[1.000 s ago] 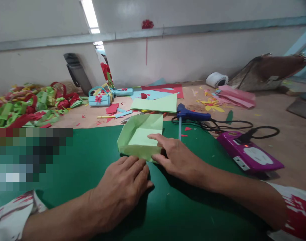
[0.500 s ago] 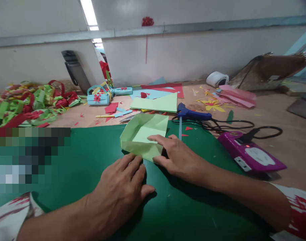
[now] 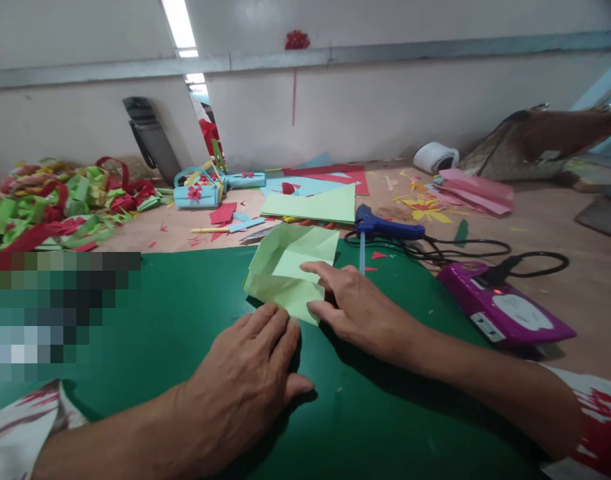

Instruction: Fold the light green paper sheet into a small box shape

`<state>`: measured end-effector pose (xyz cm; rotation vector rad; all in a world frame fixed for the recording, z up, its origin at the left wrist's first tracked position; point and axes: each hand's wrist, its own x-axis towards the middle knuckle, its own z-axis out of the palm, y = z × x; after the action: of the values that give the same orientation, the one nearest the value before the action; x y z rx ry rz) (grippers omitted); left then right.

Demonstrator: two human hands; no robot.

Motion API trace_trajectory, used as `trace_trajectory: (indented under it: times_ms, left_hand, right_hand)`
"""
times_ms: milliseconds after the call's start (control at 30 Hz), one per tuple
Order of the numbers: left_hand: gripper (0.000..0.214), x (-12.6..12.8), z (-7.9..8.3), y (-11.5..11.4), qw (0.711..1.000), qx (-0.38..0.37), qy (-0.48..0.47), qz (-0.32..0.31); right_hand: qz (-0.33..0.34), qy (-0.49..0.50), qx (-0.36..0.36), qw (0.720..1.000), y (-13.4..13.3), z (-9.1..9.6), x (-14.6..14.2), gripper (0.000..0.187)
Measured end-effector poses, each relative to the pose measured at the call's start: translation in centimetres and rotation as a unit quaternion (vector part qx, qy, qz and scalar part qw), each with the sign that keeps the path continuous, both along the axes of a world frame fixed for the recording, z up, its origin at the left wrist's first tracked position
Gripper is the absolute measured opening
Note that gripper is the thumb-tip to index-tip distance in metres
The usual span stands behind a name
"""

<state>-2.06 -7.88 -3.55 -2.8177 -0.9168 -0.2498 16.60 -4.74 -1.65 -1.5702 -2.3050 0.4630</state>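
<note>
A light green folded paper box (image 3: pixel 291 257), its walls partly raised and its right end unfolded, lies on the green mat (image 3: pixel 150 320). My right hand (image 3: pixel 363 303) is at the box's near right corner, index finger over the inside and thumb on the outer flap, with paper between them. Its other fingers are partly hidden behind the hand and paper. Palm down on the mat, my left hand (image 3: pixel 255 353) has its fingertips at the box's near edge and its thumb stretched away to the right.
A blue glue gun (image 3: pixel 388 225) with a glue stick lies behind my right hand, its cable near a purple power strip (image 3: pixel 505 307). Green paper sheets (image 3: pixel 310 203) lie behind the box. Small blue paper bags (image 3: pixel 198 195), a grey bottle (image 3: pixel 150 140) and coloured strips (image 3: pixel 60 200) are back left.
The box has shifted slightly right and its near wall leans inward a little more. My left hand has slid slightly right along the near edge; my right hand stays at the corner.
</note>
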Motion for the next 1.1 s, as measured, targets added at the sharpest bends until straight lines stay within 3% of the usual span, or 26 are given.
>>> trace_trajectory:
  times_ms: [167,267,367,533,733,800,1000,1100]
  left_hand:
    - [0.064,0.2,0.9,0.2,0.996,-0.068,0.053,0.026]
    - [0.064,0.2,1.1,0.2,0.993,-0.098,0.056,0.030]
    - [0.065,0.2,1.2,0.3,0.992,-0.115,0.047,0.037]
    - [0.063,0.3,1.2,0.4,0.990,-0.130,0.043,0.035]
    - [0.056,-0.1,0.5,0.4,0.990,-0.138,0.009,0.005]
    - [0.052,-0.2,0.4,0.5,0.989,-0.151,-0.007,0.003]
    - [0.036,-0.4,0.8,0.8,0.981,-0.187,-0.046,0.004]
    - [0.037,-0.3,0.8,0.8,0.982,-0.183,-0.049,0.009]
  right_hand:
    - [0.007,-0.064,0.018,0.998,-0.1,0.0,0.0,0.053]
    - [0.019,-0.141,0.108,0.984,-0.2,0.1,0.2,0.043]
    - [0.092,-0.184,0.226,0.952,-0.5,0.1,0.8,0.015]
    - [0.278,-0.229,0.254,0.897,-1.0,-0.3,1.5,0.018]
    - [0.318,-0.314,0.295,0.844,-1.8,-0.2,0.9,0.017]
    - [0.309,-0.302,0.289,0.854,-1.9,-0.1,0.9,0.017]
    - [0.237,-0.144,0.202,0.939,-0.8,-0.8,1.7,0.023]
    - [0.204,-0.098,0.167,0.960,-0.3,-1.2,1.9,0.022]
